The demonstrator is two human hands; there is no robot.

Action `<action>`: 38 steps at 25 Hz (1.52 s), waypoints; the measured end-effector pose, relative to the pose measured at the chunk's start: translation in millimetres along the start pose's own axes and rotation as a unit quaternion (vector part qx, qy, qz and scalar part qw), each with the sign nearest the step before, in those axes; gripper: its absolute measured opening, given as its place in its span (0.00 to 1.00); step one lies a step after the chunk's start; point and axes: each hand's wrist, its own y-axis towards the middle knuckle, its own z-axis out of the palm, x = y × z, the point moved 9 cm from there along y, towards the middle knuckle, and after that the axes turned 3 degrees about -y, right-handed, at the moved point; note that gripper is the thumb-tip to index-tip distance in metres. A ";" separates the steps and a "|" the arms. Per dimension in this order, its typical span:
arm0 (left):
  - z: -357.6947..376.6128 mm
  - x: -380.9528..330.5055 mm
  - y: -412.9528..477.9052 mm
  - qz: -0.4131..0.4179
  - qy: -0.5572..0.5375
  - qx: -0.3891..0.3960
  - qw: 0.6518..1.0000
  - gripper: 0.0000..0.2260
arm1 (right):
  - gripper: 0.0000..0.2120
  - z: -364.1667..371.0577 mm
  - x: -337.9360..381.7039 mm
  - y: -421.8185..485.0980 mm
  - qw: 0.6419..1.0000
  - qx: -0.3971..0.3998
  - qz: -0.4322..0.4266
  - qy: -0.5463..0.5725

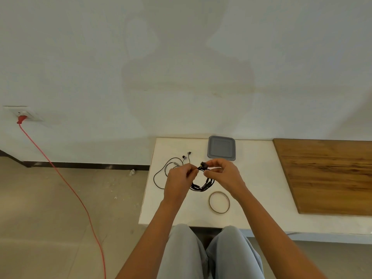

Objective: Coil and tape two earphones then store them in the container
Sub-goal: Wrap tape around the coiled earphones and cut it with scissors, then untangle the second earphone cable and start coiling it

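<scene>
Pinching the coiled black earphone [201, 184] between them, the left hand [178, 183] and right hand [225, 176] hover just in front of the grey container [221, 148], fingers curled on its cord.

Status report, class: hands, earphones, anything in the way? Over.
Left hand, right hand both pinch the coiled earphone. Second earphone lies loose on table. Tape roll, container untouched; nothing blocking.

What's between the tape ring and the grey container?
In the head view, the right hand lies there; together with the left hand it pinches a coiled earphone.
</scene>
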 end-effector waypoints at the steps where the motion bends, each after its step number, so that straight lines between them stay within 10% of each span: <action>1: 1.1 8.1 -1.4 -0.019 -0.020 -0.002 1.000 0.05 | 0.22 7.1 -1.2 -0.2 0.999 0.017 -0.025 -0.017; 6: 16.8 37.4 -2.0 -0.054 -0.034 0.048 0.997 0.02 | 0.22 50.3 -10.9 8.7 0.963 0.116 -0.149 -0.190; 17: 81.2 141.0 -16.0 -0.165 -0.028 0.159 0.973 0.18 | 0.15 93.4 -116.8 23.4 0.979 0.033 0.037 -0.196; 32: 46.3 164.8 -3.1 -0.112 0.051 -0.076 0.989 0.07 | 0.18 75.2 -140.6 37.3 0.970 -0.026 0.074 -0.231; 38: 69.0 173.1 38.0 -0.075 0.215 0.105 0.968 0.24 | 0.10 55.0 -123.2 33.4 0.985 -0.096 0.064 -0.129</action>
